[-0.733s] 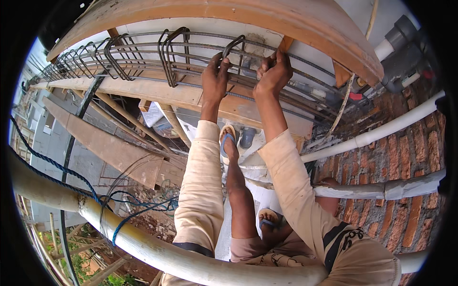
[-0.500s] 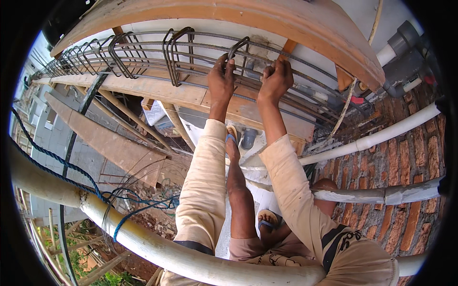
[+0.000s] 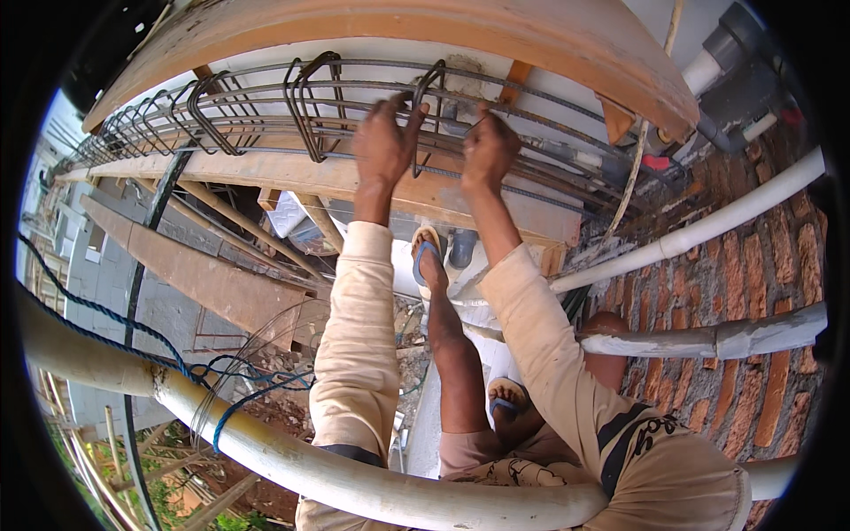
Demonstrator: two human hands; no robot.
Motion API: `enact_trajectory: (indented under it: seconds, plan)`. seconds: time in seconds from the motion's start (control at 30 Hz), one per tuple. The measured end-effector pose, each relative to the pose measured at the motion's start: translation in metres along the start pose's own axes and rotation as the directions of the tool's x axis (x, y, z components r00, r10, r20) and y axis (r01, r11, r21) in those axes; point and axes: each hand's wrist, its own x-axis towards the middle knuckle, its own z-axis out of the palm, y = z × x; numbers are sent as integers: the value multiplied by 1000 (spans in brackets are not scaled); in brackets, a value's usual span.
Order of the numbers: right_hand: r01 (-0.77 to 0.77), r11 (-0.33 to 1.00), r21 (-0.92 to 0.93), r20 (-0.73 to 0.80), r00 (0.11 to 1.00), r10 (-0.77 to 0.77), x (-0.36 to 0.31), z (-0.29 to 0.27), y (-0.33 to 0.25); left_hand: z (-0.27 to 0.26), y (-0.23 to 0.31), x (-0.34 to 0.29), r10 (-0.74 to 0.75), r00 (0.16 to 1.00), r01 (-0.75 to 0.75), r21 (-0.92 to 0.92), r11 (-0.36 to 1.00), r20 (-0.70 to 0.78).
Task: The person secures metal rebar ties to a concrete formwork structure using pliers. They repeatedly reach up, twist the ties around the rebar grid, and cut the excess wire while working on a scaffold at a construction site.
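A long cage of steel rebar (image 3: 372, 86) runs across the upper part of the view, with bent stirrups around the bars. My left hand (image 3: 382, 150) is just left of a single stirrup (image 3: 420, 124), its thumb and fingers apart and slightly blurred. Whether it still brushes the steel, I cannot tell. To the right of that stirrup, my right hand (image 3: 490, 149) is over the bars with its fingers curled closed in a pinch. Anything between those fingertips is hidden or too thin to name. Farther left, several stirrups (image 3: 310, 106) stand bunched on the cage.
Wooden boards (image 3: 328, 181) lie under the cage, and a large orange-brown plank (image 3: 425, 26) overhangs it. A pale pole (image 3: 292, 456) crosses in front of me, with blue rope (image 3: 115, 301) at its left. Pipes (image 3: 699, 230) cross the brick wall (image 3: 708, 416) at right.
My left hand has come off the single stirrup, its fingers spreading. That stirrup now stands with its side showing lower. My right hand stays closed, and the whole view has shifted slightly.
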Motion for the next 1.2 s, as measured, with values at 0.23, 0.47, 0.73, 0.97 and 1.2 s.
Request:
enact_trajectory:
  seconds: [0.23, 0.47, 0.73, 0.97, 1.2]
  plan:
    - [397, 579, -712, 419, 902, -102, -50, -9, 37, -10, 16, 66, 149, 965, -209, 296, 932, 215]
    - [149, 346, -926, 274, 896, 350, -60, -25, 67, 12, 25, 109, -250, 674, 65, 281, 958, 696]
    - [426, 298, -854, 487, 857, 169, -42, -37, 103, 20, 31, 97, -286, 830, 80, 403, 912, 480]
    - [479, 182, -859, 509, 840, 191, -41, -28, 111, 23, 25, 104, -305, 792, 96, 385, 918, 529]
    - [464, 100, -880, 473, 838, 271, -33, -29, 105, 38, 10, 104, -239, 888, 38, 456, 889, 393]
